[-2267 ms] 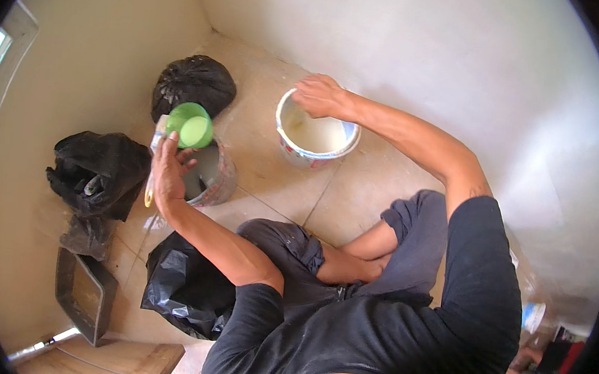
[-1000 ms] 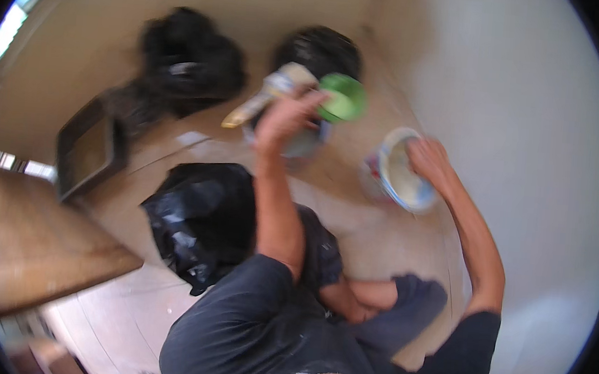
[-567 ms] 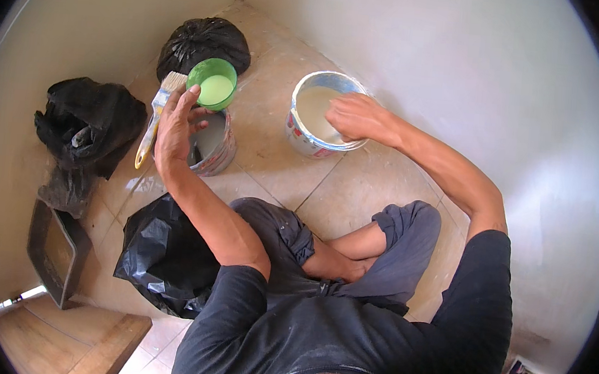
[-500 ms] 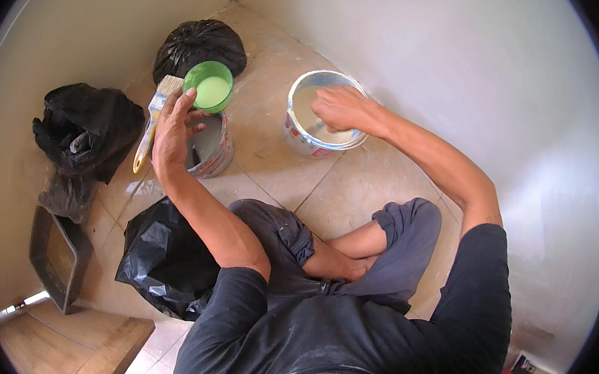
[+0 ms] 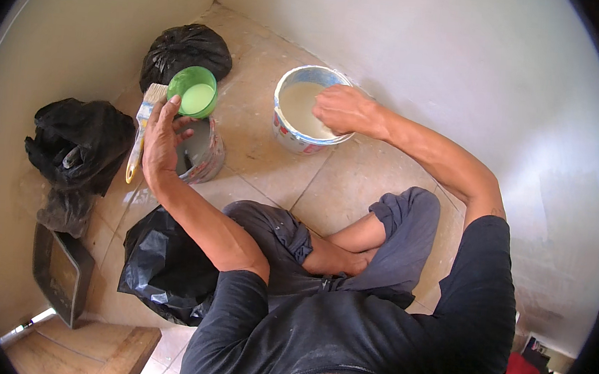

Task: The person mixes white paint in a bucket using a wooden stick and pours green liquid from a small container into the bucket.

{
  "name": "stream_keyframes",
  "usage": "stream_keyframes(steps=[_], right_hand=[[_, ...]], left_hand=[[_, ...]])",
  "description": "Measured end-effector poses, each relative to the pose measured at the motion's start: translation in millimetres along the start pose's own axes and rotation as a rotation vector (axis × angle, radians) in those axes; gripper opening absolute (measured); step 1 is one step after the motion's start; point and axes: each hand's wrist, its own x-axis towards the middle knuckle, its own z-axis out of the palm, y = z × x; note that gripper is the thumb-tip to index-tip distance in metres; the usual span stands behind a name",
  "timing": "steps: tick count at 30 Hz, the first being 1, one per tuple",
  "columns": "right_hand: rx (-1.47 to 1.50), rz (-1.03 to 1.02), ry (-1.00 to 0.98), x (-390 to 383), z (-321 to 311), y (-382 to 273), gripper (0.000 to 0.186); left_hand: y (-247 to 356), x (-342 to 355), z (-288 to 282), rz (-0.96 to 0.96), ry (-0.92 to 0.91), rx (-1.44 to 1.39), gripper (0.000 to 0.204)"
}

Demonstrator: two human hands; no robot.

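My left hand (image 5: 161, 137) is closed on a small green bowl (image 5: 193, 87), thumb at its rim; pale liquid lies inside. The bowl is above a smaller bucket (image 5: 212, 155) with a greyish inside. Along the outer side of that hand lies a paintbrush (image 5: 140, 127) with pale bristles and a yellow-white handle; whether the fingers also hold it I cannot tell. My right hand (image 5: 346, 110) is a closed fist over the right rim of a larger white bucket (image 5: 296, 142) holding cream-coloured liquid (image 5: 298, 109). What the fist grips is hidden.
Black plastic bags stand by the left wall (image 5: 82, 138), in the far corner (image 5: 187, 55) and beside my left elbow (image 5: 163, 268). A dark paint tray (image 5: 81, 275) leans at the left, above a wooden panel (image 5: 89, 353). My crossed legs (image 5: 344, 250) rest on floor tiles.
My right fist has shifted rightward across the large bucket, and a thin grey piece seen below it earlier is now out of sight. The view has turned slightly; my left hand keeps the bowl.
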Motion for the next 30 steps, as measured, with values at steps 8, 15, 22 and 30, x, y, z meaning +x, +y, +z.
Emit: stream_keyframes(steps=[8,15,22,30], right_hand=[[-0.117,0.037,0.317,43.8,18.2,33.7,0.009],[-0.088,0.13,-0.015,-7.8,7.0,34.7,0.006],[0.059,-0.038,0.05,13.3,-9.7,-2.3,0.008],[-0.114,0.075,0.343,31.1,10.2,49.5,0.007]], left_hand=[[-4.3,1.7,5.6,-0.001,0.068,-0.016,0.064],[-4.3,-2.0,-2.0,0.026,0.073,0.005,0.076],[-2.8,0.1,-3.2,-0.003,0.078,0.008,0.07],[1.6,-3.4,7.9,0.013,0.043,0.041,0.067]])
